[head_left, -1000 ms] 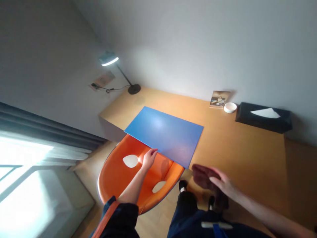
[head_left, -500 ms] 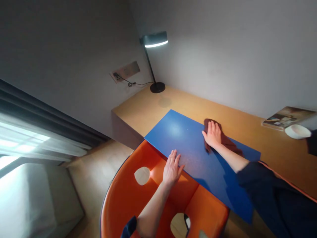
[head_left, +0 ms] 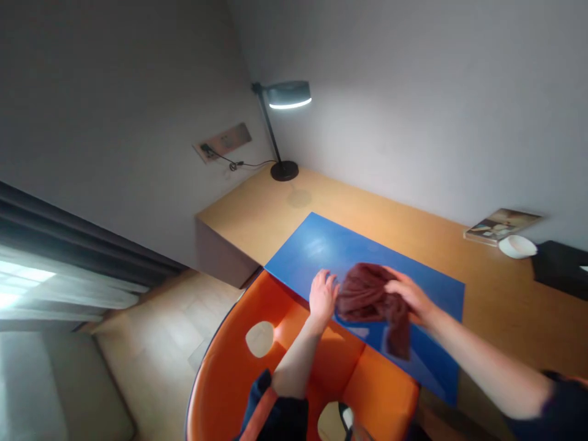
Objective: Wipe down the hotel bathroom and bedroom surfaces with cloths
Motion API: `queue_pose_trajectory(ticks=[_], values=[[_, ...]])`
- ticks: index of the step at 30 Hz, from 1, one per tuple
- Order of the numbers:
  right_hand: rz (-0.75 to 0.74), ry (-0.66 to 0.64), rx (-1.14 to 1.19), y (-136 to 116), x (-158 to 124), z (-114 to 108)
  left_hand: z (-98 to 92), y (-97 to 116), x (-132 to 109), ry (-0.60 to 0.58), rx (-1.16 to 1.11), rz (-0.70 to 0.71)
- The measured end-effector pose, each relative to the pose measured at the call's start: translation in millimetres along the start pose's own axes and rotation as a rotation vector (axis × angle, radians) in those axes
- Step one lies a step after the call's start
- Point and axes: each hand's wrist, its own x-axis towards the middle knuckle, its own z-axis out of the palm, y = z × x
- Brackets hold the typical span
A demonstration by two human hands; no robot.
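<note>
A bunched brown cloth [head_left: 365, 294] hangs over the front part of a blue mat [head_left: 312, 236], one end trailing down. My right hand [head_left: 410, 293] is closed on the cloth's right side, thumb on top. At the mat's front edge, just left of the cloth, is my left hand [head_left: 323, 295]. Its fingers are slightly bent and apart, with nothing seen in them. Whether its fingertips touch the cloth or the mat I cannot tell. The mat lies on a wooden desk [head_left: 367, 199] and sticks out past its front edge.
An orange chair [head_left: 225, 373] stands against the desk's front, below my arms. At the back left corner is a lit desk lamp [head_left: 285, 170], its cord running to a wall socket [head_left: 223, 142]. A booklet [head_left: 500, 225], a white bowl [head_left: 517, 246] and a black object [head_left: 558, 266] lie at right.
My right hand has lifted the cloth off the mat's far side and brought it nearer and left, bunched up. My left hand has moved slightly up, its fingers more bent. The view has shifted slightly.
</note>
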Motion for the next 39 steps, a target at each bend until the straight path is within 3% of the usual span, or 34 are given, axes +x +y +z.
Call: queue_pose_trajectory(ticks=[2,4,5,7,9,11,13,15,18,20,23,24,26,28,29,31,32,34,36,39], values=[[-0.032,0.469,-0.122,-5,-36,-98,1.3,2,19,-0.059,0.096,0.188],[-0.105,0.784,-0.434,11,-58,-177,4.8,-7,33,-0.089,0.261,0.342],[-0.126,0.872,-0.646,22,-58,-208,7.0,-14,39,-0.088,0.341,0.381],[-0.149,0.868,-1.101,41,-36,-254,10.7,-29,48,-0.086,0.453,0.413],[-0.215,0.699,-1.461,41,12,-285,11.8,-39,51,-0.076,0.538,0.432],[-0.313,0.585,-1.67,22,73,-303,10.6,-40,52,-0.058,0.6,0.433],[-0.409,0.606,-1.771,-4,138,-308,8.5,-35,51,-0.05,0.644,0.427],[-0.554,0.522,-1.814,-27,202,-300,5.8,-30,51,-0.071,0.675,0.418],[-0.793,0.13,-1.778,-48,302,-258,0.4,-25,52,-0.14,0.69,0.387],[-0.836,0.033,-1.698,-54,371,-209,-3.4,-22,52,-0.191,0.667,0.356],[-0.742,0.089,-1.537,-54,456,-117,-6.8,-18,52,-0.246,0.597,0.302],[-0.709,0.058,-1.468,-51,474,-85,-7.1,-18,51,-0.255,0.574,0.286],[-0.681,-0.131,-1.311,-43,490,-28,-6.8,-19,50,-0.259,0.54,0.266],[-0.691,-0.364,-1.19,-33,482,10,-5.8,-22,48,-0.251,0.519,0.258],[-0.695,-0.439,-1.161,-28,471,19,-5.1,-23,47,-0.244,0.509,0.259],[-0.686,-0.46,-1.149,-21,439,14,-3.2,-26,46,-0.223,0.488,0.264],[-0.682,-0.428,-1.151,-19,417,-1,-2.2,-27,45,-0.212,0.476,0.269],[-0.682,-0.348,-1.154,-16,360,-53,-0.1,-27,44,-0.187,0.453,0.278],[-0.676,-0.205,-1.193,-9,280,-128,2.0,-27,43,-0.165,0.433,0.283],[-0.548,0.252,-1.276,21,112,-241,5.5,-28,39,-0.148,0.4,0.292]])
